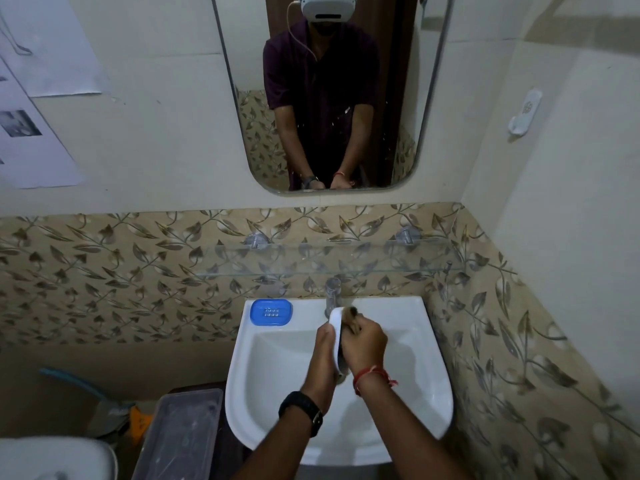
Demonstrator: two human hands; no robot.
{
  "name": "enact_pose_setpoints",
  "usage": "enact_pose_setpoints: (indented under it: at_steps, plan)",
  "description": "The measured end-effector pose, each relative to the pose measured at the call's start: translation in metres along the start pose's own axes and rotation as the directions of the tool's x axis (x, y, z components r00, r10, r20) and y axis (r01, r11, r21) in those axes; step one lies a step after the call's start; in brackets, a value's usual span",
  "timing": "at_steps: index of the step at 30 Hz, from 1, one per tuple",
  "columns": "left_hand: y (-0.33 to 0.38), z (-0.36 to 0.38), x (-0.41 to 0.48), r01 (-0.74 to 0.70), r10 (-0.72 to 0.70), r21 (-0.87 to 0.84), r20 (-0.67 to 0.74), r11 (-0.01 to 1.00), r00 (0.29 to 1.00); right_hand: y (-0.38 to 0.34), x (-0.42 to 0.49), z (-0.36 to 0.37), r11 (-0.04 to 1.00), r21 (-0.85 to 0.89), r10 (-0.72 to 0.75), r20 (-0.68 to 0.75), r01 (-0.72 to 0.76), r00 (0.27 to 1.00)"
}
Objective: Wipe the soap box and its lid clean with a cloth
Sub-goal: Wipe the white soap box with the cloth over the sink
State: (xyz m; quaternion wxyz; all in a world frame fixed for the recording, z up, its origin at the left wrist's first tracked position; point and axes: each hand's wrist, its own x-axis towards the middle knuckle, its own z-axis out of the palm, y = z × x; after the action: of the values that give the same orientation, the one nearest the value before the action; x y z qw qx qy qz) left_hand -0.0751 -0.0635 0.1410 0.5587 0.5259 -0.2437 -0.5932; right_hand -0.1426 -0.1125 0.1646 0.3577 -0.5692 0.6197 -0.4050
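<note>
Over the white sink (429, 403) my left hand (323, 355) grips a white soap box lid (335, 329), held on edge. My right hand (363, 341) is closed on a dark brownish cloth (351, 315) pressed against the lid's inner side. Part of the cloth pokes out above my fingers and a bit shows below my wrist. The blue soap box base (271, 312) lies flat on the sink's back left corner, apart from both hands.
A chrome tap (333, 296) stands just behind the lid. A glass shelf (329, 261) runs along the leaf-patterned tiles above it. A mirror (329, 98) hangs higher up. A clear plastic container (180, 434) sits left of the sink.
</note>
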Motion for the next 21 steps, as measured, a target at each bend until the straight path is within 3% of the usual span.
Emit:
enact_pose_setpoints:
  at_steps: [1,3,5,7,8,10,12,14,17,19,21]
  plan:
    - [0.002,0.002,-0.001,-0.007,0.007,-0.001,0.008,1.0,1.0,-0.004,0.001,-0.001,0.996,0.091,0.02,0.005,-0.021,1.0]
    - [0.011,0.001,0.0,-0.021,0.021,-0.003,0.006,1.0,1.0,-0.007,-0.001,-0.007,0.986,0.159,-0.074,0.142,0.052,0.987]
    - [0.022,-0.006,0.005,-0.038,0.038,-0.027,-0.029,0.999,0.999,-0.007,-0.006,-0.014,0.981,0.106,-0.189,0.323,0.163,0.927]
    - [0.027,-0.009,0.007,-0.072,0.072,0.01,-0.04,0.997,0.997,-0.007,-0.005,-0.019,0.977,-0.009,-0.189,0.41,0.211,0.892]
    - [0.026,-0.007,0.007,-0.091,0.092,0.042,-0.031,0.995,0.995,-0.008,-0.002,-0.018,0.98,-0.045,-0.164,0.38,0.195,0.911]
    - [0.02,-0.001,0.005,-0.11,0.111,0.07,-0.016,0.991,0.994,-0.016,0.004,-0.014,0.992,-0.084,-0.075,0.179,0.091,0.981]
    - [0.017,0.005,0.005,-0.109,0.11,0.072,-0.015,0.991,0.994,-0.024,0.007,-0.01,0.999,0.049,-0.023,0.042,0.021,0.999]
    - [0.021,0.002,0.006,-0.094,0.095,0.034,-0.017,0.995,0.995,-0.028,0.008,-0.014,0.984,0.17,-0.091,0.185,0.059,0.979]
    - [0.032,-0.012,0.013,-0.093,0.093,0.011,-0.045,0.996,0.995,-0.022,0.007,-0.025,0.984,0.009,-0.161,0.495,0.18,0.854]
    - [0.033,-0.012,0.013,-0.108,0.11,0.052,-0.024,0.993,0.994,-0.019,0.01,-0.022,0.975,-0.098,-0.137,0.453,0.201,0.881]
    - [0.028,-0.006,0.009,-0.123,0.124,0.079,-0.012,0.989,0.992,-0.023,0.009,-0.014,0.995,-0.066,-0.065,0.204,0.08,0.977]
